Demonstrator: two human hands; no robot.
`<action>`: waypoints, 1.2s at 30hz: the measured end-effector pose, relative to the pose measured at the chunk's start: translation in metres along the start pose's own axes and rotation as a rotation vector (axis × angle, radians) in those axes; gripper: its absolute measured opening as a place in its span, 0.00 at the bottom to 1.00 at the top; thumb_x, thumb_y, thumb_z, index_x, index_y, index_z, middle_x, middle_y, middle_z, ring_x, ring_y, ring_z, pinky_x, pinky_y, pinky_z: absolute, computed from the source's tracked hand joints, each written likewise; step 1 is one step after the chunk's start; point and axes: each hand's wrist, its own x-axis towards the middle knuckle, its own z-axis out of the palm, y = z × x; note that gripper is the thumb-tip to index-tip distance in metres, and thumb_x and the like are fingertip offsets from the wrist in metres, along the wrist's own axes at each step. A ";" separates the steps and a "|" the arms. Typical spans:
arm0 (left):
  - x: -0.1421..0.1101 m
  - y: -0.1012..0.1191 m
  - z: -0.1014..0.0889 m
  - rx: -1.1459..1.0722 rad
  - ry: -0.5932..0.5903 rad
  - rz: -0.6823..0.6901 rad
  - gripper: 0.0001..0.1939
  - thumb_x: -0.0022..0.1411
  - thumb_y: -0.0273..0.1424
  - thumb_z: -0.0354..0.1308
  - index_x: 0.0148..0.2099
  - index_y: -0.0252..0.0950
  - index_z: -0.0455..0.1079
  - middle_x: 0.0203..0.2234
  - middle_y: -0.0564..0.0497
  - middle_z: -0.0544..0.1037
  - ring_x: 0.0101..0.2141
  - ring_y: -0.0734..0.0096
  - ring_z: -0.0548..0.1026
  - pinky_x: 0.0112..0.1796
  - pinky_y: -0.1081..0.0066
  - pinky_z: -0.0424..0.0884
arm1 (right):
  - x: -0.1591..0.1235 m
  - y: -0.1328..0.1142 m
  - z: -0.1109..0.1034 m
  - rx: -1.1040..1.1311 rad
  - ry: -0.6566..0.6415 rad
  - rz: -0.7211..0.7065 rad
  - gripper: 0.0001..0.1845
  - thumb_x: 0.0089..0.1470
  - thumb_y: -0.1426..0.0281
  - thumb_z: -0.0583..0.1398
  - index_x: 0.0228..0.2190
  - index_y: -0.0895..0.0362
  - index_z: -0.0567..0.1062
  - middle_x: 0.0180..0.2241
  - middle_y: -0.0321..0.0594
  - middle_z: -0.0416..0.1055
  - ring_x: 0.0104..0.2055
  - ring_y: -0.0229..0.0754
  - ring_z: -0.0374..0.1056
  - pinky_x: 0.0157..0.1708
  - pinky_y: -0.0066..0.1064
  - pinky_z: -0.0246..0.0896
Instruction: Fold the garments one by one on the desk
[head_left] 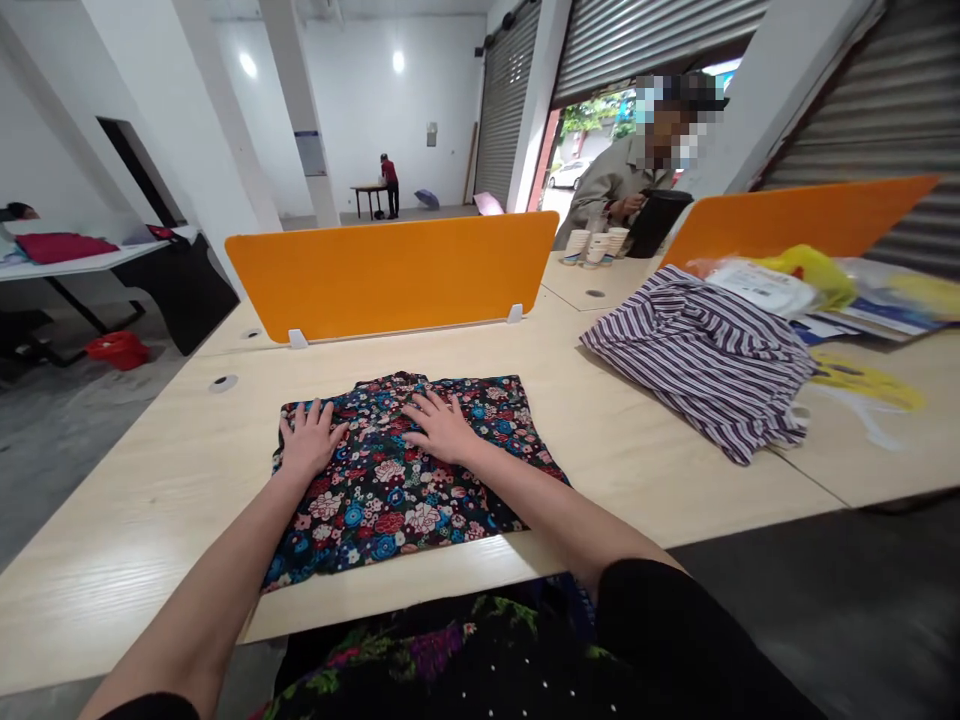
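Note:
A dark shirt (390, 495) with a flower print in red, blue and pink lies spread on the pale wooden table (172, 490) right in front of me. Its collar is at the far side. My left hand (310, 437) rests flat on the shirt's upper left part, fingers spread. Near the middle, just below the collar, my right hand (439, 428) also presses flat on the fabric with its fingers apart. Neither hand grips the cloth. How many layers lie beneath is hidden.
An orange divider (397, 280) stands behind the shirt, another orange divider (795, 225) at right. A striped garment (697, 360) lies right, beside plastic bags (810, 275) and a yellow item (866, 382). Paper cups (596, 248) and a person (615, 190) holding a black container (658, 222) are beyond.

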 end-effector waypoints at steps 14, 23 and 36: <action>-0.024 0.104 0.006 -0.179 -0.041 0.361 0.29 0.67 0.49 0.38 0.66 0.47 0.56 0.67 0.50 0.53 0.64 0.47 0.52 0.61 0.42 0.43 | -0.104 0.086 -0.035 0.520 0.548 0.746 0.23 0.55 0.57 0.58 0.45 0.61 0.76 0.42 0.49 0.76 0.46 0.51 0.71 0.45 0.39 0.66; -0.024 0.103 0.007 -0.232 -0.044 0.356 0.30 0.67 0.48 0.39 0.66 0.44 0.55 0.66 0.48 0.54 0.64 0.46 0.52 0.60 0.40 0.45 | -0.121 0.064 -0.030 1.542 0.121 0.588 0.21 0.36 0.69 0.70 0.36 0.59 0.76 0.33 0.43 0.78 0.33 0.43 0.75 0.39 0.32 0.71; -0.063 0.123 -0.011 -0.714 0.110 0.244 0.17 0.68 0.38 0.43 0.45 0.36 0.69 0.38 0.46 0.76 0.41 0.66 0.73 0.43 0.66 0.70 | -0.079 0.052 -0.044 1.482 0.285 0.436 0.27 0.32 0.75 0.62 0.41 0.56 0.71 0.33 0.37 0.77 0.35 0.44 0.74 0.39 0.34 0.69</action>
